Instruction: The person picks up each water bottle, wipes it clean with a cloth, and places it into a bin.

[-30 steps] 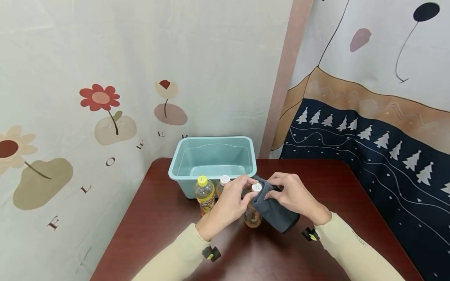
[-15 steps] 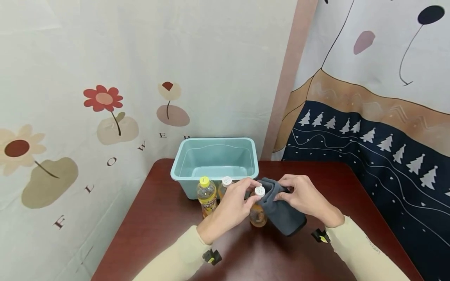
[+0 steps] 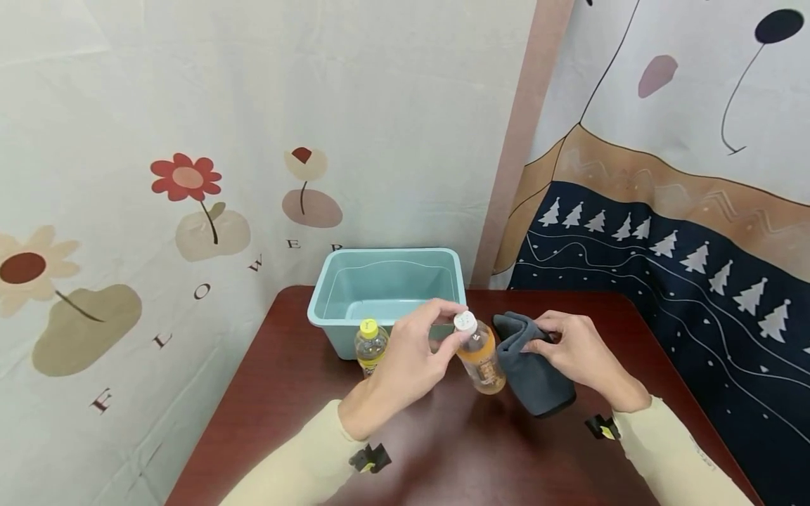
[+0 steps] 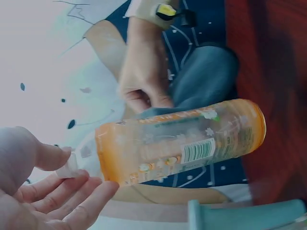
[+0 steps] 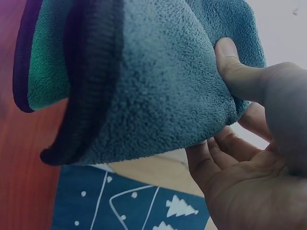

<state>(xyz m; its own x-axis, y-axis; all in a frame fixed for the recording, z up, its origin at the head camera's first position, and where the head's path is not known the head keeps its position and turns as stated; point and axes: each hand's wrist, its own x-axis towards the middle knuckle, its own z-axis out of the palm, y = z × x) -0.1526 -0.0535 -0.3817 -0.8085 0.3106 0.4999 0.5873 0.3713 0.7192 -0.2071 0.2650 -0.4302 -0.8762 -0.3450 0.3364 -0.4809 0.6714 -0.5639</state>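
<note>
My left hand (image 3: 411, 355) pinches the white cap of a clear bottle (image 3: 484, 362) with an orange-banded label and holds it tilted above the table. In the left wrist view the thumb and fingers grip that cap (image 4: 69, 166), and a barcode shows on the bottle's label. To its right my right hand (image 3: 579, 351) pinches a folded dark grey cloth (image 3: 534, 376), which hangs down apart from the bottle. The right wrist view shows the thumb on the fluffy cloth (image 5: 158, 81) with its dark hem, the fingers beneath.
A light blue plastic bin (image 3: 386, 322) stands at the back of the dark red table (image 3: 304, 407). In front of it is a yellow-capped bottle (image 3: 370, 344), partly behind my left hand. Printed curtains (image 3: 392, 126) hang close behind the table.
The bottle has risen off the table and tilted in my left hand. My right hand has drawn the cloth away from it to the right. My left hand now hides the other white-capped bottle.
</note>
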